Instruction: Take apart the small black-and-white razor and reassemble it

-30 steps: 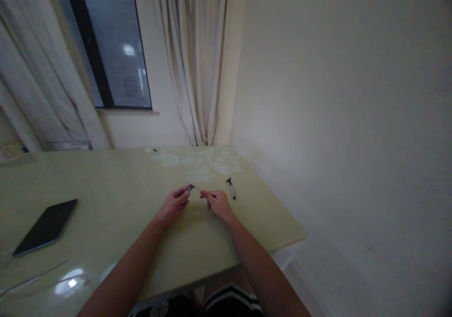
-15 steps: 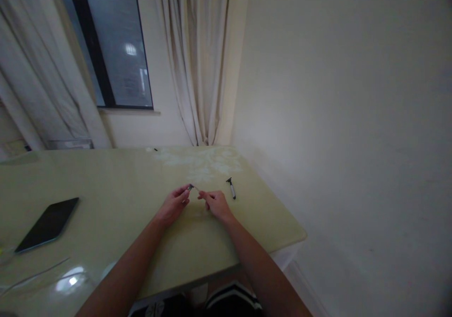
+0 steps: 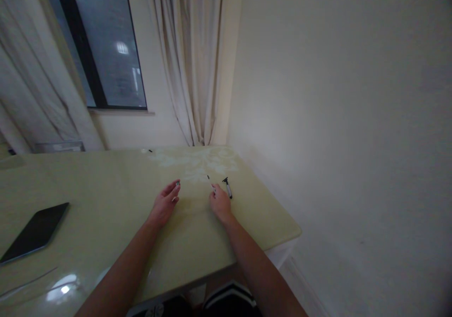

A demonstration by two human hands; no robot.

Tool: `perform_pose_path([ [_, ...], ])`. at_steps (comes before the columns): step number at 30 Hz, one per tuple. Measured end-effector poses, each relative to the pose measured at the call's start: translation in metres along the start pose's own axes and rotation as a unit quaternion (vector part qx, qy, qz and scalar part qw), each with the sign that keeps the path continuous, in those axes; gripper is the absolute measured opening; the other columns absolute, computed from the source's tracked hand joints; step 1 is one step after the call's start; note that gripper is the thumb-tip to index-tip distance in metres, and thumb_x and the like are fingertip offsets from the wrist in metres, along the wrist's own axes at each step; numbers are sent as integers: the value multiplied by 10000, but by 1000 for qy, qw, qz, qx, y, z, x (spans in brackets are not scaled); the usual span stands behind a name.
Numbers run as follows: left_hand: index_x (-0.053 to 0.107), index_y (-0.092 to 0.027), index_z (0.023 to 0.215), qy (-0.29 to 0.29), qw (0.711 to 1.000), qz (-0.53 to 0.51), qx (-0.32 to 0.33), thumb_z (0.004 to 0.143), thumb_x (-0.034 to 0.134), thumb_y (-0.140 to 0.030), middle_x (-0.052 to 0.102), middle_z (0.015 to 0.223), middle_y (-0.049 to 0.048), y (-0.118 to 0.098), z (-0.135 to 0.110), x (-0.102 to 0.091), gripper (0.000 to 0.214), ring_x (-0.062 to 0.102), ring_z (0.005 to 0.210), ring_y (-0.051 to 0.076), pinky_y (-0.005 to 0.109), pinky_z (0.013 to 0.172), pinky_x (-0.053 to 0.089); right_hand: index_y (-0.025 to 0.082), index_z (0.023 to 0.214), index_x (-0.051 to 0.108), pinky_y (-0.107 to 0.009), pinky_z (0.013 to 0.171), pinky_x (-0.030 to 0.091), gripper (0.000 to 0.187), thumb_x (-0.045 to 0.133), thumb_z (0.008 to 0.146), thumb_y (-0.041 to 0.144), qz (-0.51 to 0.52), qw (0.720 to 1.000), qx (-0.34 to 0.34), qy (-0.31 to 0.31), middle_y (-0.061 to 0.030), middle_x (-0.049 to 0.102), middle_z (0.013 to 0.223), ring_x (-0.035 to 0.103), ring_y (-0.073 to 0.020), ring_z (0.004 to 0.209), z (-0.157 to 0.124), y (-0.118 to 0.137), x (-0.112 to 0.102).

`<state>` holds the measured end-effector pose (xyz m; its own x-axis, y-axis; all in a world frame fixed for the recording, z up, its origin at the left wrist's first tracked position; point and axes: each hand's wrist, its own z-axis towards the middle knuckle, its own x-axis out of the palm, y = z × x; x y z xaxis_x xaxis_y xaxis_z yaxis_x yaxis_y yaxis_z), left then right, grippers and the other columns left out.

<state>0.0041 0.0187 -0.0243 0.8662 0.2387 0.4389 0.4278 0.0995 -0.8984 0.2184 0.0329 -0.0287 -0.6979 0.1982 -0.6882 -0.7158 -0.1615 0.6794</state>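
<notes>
My left hand is above the table, its thumb and fingers pinching a small dark razor head. To the right, my right hand is closed around a slim razor handle, whose dark tip points away from me. The handle and the head are apart, with a gap between my hands. Just beyond my right hand, a second razor lies on the table, black head at its far end and a grey-and-black grip.
The pale green table has a glossy cover. A black tablet lies at the left, with a thin cable in front of it. A small black piece sits by the far edge. A wall borders the right side.
The razor head and handle, joined or touching before, are now separated. My right hand has moved right with the handle, which now points forward; my left hand has moved left. The view shifted slightly.
</notes>
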Motion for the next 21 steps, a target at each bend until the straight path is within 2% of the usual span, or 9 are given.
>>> perform_pose_path([
  [3, 799, -215, 1080, -7, 999, 29, 12, 505, 948, -589, 708, 1138, 71, 1, -2, 2, 701, 497, 697, 72, 196, 624, 402, 167, 1270, 685, -293, 924, 454, 381, 554, 917, 106, -64, 997, -30, -5, -122, 728, 1177, 662, -229, 1078, -2, -2, 2],
  [6, 806, -216, 1053, -9, 1000, 20, 11, 512, 920, -638, 694, 1241, 84, 0, -4, 5, 696, 466, 677, 60, 193, 612, 403, 149, 1236, 695, -327, 951, 456, 323, 603, 962, 294, -77, 996, -43, -20, -129, 725, 1143, 650, -255, 1074, 0, -2, -1],
  [8, 808, -223, 1049, -6, 1000, 18, 4, 489, 939, -614, 691, 1266, 90, -2, -5, 6, 696, 479, 699, 69, 202, 627, 410, 137, 1229, 692, -339, 970, 446, 339, 605, 969, 337, -79, 995, -30, -59, -136, 718, 1141, 639, -265, 1089, 4, -4, -8],
  [11, 801, -228, 1075, 3, 1000, 27, 4, 433, 982, -534, 698, 1239, 94, -5, -7, 8, 734, 530, 772, 100, 213, 647, 405, 145, 1227, 687, -344, 981, 429, 301, 585, 966, 256, -98, 987, 16, -124, -148, 696, 1190, 615, -272, 1138, 10, -14, -24],
  [13, 793, -229, 1088, 17, 999, 37, 9, 419, 991, -500, 704, 1165, 74, -5, -9, 9, 748, 533, 775, 105, 216, 639, 388, 151, 1234, 684, -350, 970, 428, 304, 589, 955, 227, -118, 981, 54, -141, -159, 678, 1229, 601, -285, 1167, 13, -22, -33],
  [17, 781, -225, 1119, 42, 997, 62, 15, 448, 982, -466, 683, 1053, 37, -4, -10, 10, 740, 514, 723, 91, 224, 636, 388, 162, 1248, 680, -350, 940, 433, 316, 613, 943, 211, -154, 976, 98, -118, -166, 670, 1254, 598, -293, 1181, 14, -32, -40],
  [21, 768, -223, 1184, 58, 995, 74, 20, 495, 964, -466, 659, 1001, 29, -2, -11, 8, 757, 509, 706, 87, 225, 634, 397, 177, 1180, 703, -327, 906, 438, 257, 581, 954, 169, -171, 978, 84, -87, -143, 702, 1178, 643, -261, 1100, 16, -36, -36],
])
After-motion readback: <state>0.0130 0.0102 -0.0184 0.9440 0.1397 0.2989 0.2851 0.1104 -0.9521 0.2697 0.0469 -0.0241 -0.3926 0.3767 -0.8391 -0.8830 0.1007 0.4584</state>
